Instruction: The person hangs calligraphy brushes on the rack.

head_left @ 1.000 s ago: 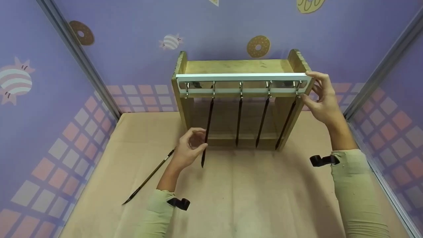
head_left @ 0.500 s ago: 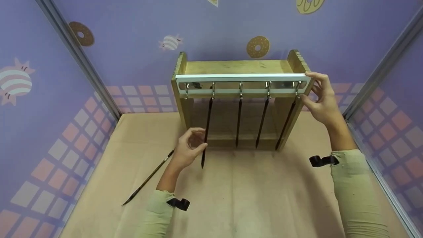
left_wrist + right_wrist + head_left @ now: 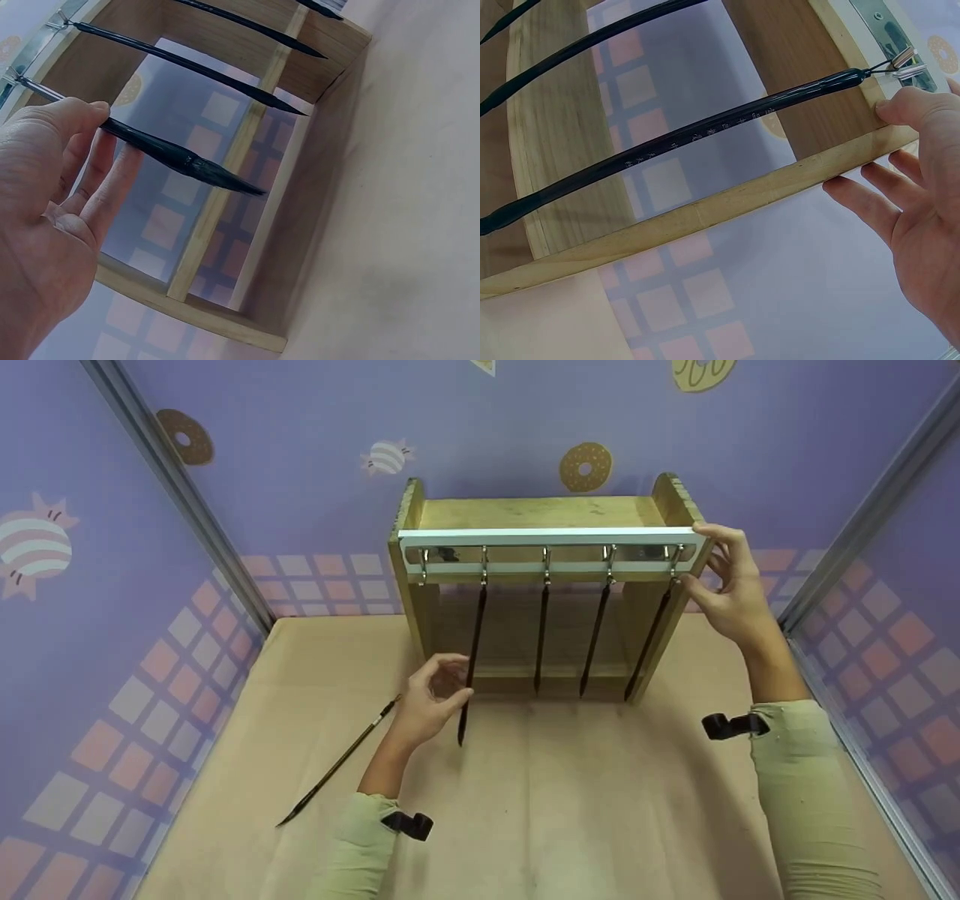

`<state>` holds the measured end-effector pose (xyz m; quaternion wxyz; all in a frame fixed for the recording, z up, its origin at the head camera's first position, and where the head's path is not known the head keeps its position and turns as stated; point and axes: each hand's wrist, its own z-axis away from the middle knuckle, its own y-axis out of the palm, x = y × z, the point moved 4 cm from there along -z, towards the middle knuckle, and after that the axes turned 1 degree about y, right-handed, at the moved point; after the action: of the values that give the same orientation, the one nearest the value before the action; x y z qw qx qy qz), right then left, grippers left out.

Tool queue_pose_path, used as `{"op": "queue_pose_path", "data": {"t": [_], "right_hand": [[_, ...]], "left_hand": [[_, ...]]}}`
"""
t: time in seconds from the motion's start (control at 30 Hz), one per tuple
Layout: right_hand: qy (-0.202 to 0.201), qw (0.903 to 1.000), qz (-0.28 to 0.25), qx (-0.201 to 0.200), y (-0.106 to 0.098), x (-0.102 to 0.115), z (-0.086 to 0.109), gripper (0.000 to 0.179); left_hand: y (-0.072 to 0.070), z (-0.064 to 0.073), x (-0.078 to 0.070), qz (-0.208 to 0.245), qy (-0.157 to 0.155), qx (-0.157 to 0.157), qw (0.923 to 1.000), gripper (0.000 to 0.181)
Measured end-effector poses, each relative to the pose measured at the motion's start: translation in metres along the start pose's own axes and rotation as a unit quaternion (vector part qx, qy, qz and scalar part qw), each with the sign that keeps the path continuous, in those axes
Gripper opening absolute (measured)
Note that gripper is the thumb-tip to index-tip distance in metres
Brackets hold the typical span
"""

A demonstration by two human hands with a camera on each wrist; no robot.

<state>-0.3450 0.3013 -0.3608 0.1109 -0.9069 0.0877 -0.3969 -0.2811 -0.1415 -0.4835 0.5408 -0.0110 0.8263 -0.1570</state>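
Note:
My left hand (image 3: 429, 706) pinches a dark calligraphy brush (image 3: 165, 151) between thumb and fingers, low on its handle. This brush hangs from the second hook from the left, its tip pointing down toward me. My right hand (image 3: 733, 585) grips the upper right corner of the wooden rack (image 3: 679, 501), thumb in front and fingers along the outer side. Several metal hooks line the white rail (image 3: 517, 533) across the rack's front. To the right hang three more brushes, the nearest to my right hand being a dark brush (image 3: 697, 135) on a loop. The leftmost hook (image 3: 424, 566) is bare.
Another calligraphy brush (image 3: 341, 761) lies slantwise on the cloth-covered table (image 3: 570, 825), left of my left forearm. Behind the rack stands a purple patterned wall (image 3: 487, 427), with side walls at left and right.
My left hand has shifted very slightly down toward me, the brush still between its fingers; the brush's upper end swings slightly. The right hand and rack stay as they were.

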Motion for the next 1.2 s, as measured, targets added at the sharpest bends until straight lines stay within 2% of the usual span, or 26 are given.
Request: {"op": "queue_pose_path", "data": {"t": [0.3, 0.53, 0.87, 1.2], "right_hand": [[-0.010, 0.9999, -0.001, -0.003, 0.000, -0.001, -0.001, 0.061], [0.002, 1.0000, 0.007, -0.002, 0.000, 0.000, 0.000, 0.062], [0.003, 1.0000, -0.003, -0.005, -0.001, -0.001, -0.001, 0.062], [0.001, 1.0000, 0.007, -0.004, -0.001, 0.001, -0.002, 0.063]], "left_hand": [[0.006, -0.002, 0.008, 0.004, 0.000, -0.022, 0.9997, 0.040], [0.012, -0.006, 0.018, 0.007, -0.009, -0.039, 0.9992, 0.038], [0.019, -0.017, 0.025, -0.011, -0.012, -0.061, 0.9980, 0.034], [0.024, -0.022, 0.030, -0.002, -0.018, -0.072, 0.9972, 0.034]]}}
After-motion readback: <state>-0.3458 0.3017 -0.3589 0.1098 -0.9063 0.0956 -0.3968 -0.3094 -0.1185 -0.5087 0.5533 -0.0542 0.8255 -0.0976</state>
